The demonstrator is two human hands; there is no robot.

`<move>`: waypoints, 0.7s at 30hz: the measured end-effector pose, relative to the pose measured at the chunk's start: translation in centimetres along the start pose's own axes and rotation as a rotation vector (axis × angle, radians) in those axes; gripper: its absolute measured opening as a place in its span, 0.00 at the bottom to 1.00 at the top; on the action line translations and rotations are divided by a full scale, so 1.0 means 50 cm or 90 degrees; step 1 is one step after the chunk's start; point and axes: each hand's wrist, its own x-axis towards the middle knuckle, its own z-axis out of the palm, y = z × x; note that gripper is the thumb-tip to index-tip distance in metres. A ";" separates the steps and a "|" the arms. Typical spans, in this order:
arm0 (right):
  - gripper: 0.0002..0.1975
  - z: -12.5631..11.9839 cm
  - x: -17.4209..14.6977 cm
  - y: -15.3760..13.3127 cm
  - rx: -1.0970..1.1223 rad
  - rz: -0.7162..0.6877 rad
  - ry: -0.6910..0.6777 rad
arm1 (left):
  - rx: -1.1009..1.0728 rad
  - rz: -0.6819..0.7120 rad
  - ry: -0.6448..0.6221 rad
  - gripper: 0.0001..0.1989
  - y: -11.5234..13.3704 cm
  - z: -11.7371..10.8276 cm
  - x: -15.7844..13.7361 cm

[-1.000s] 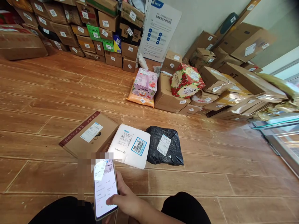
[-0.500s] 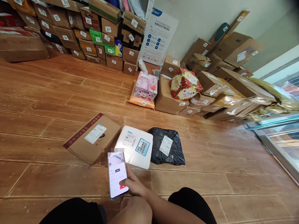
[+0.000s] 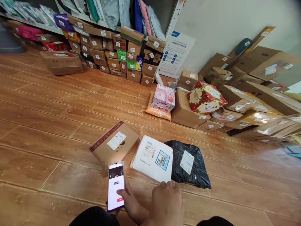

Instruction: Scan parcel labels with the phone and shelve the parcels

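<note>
A lit smartphone (image 3: 115,186) rests in my right hand (image 3: 133,202). The thumb lies over the screen from the right, near a red button. Crossing above my right forearm, my left hand (image 3: 166,201) is closed with its knuckles up. Its fingertips are hidden, so I cannot see what they hold, if anything. The knuckles overlap the near edge of a white parcel (image 3: 147,168), but whether they touch is unclear. This parcel has a blue-framed sticker. Left of it lies a flat brown box (image 3: 128,138) with a dark red strip. A black plastic-wrapped parcel (image 3: 199,166) adjoins its right side.
Stacked labelled boxes (image 3: 97,53) stand under a shelf of bagged parcels (image 3: 110,12). Against the wall are a pink-purple box (image 3: 163,95), a red patterned box (image 3: 207,97) and more cartons (image 3: 258,97). A notice (image 3: 178,53) leans there. Wooden floor (image 3: 47,110) surrounds the parcels.
My left hand has come up across my right forearm to the white parcel's near edge. The phone's screen content differs. The view has shifted, showing more of the shelf.
</note>
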 end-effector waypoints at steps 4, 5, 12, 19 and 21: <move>0.30 0.068 0.101 0.033 0.107 -0.014 0.001 | -0.049 -0.006 -0.072 0.17 0.007 -0.012 -0.006; 0.31 0.082 0.126 0.037 0.114 -0.019 0.004 | -0.056 0.000 -0.081 0.17 0.003 -0.010 -0.005; 0.31 0.137 0.215 0.005 0.165 -0.092 0.004 | -0.056 0.012 -0.062 0.16 -0.031 -0.003 -0.008; 0.31 0.132 0.220 -0.049 0.172 -0.126 0.005 | -0.068 0.021 -0.050 0.15 -0.026 -0.023 -0.010; 0.32 0.130 0.218 -0.062 0.172 -0.127 0.003 | -0.064 0.018 -0.054 0.15 -0.026 -0.012 -0.002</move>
